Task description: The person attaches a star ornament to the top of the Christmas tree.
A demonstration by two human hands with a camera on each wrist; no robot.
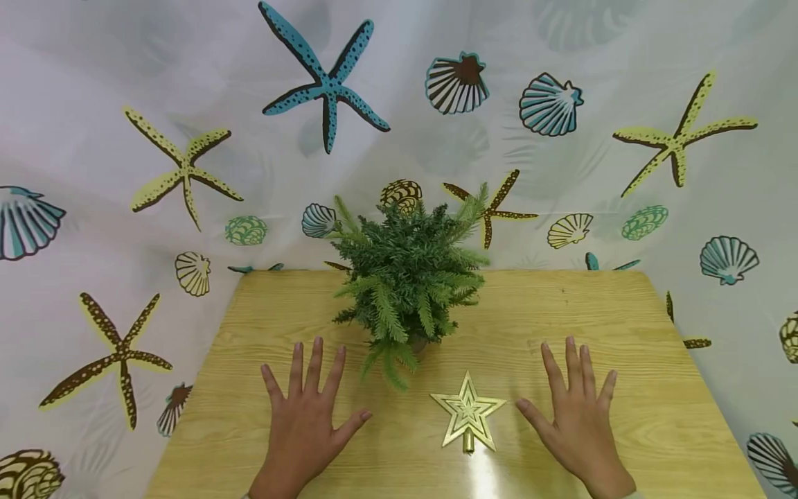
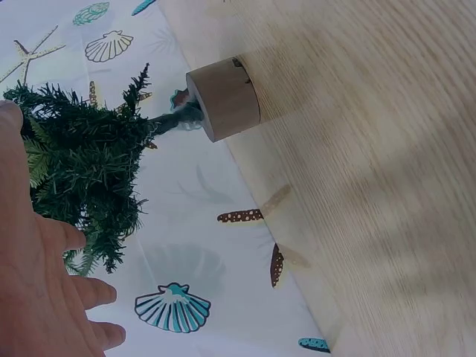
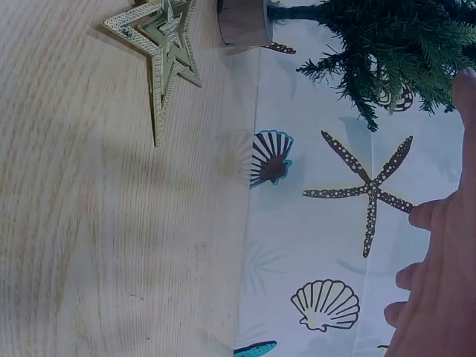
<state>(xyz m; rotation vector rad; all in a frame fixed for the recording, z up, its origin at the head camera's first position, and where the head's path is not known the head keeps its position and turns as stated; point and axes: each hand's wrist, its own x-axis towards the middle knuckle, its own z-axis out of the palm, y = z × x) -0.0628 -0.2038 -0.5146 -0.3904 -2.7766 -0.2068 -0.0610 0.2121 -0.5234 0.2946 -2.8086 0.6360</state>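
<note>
A gold star tree topper with a short tube at its base lies on the wooden table, between the two hands. Behind it a small artificial Christmas tree stands upright on a round wooden base. My left hand, fingers straight and spread, is left of the tree and holds nothing. To the right of the star, my right hand is also spread and holds nothing, its thumb tip close to one of the star's points. Each wrist view shows its own hand at the outer edge.
The light wooden table has rounded far corners. A white curtain printed with starfish and shells hangs behind it and along both sides, with the tree's branches overlapping it in the head view.
</note>
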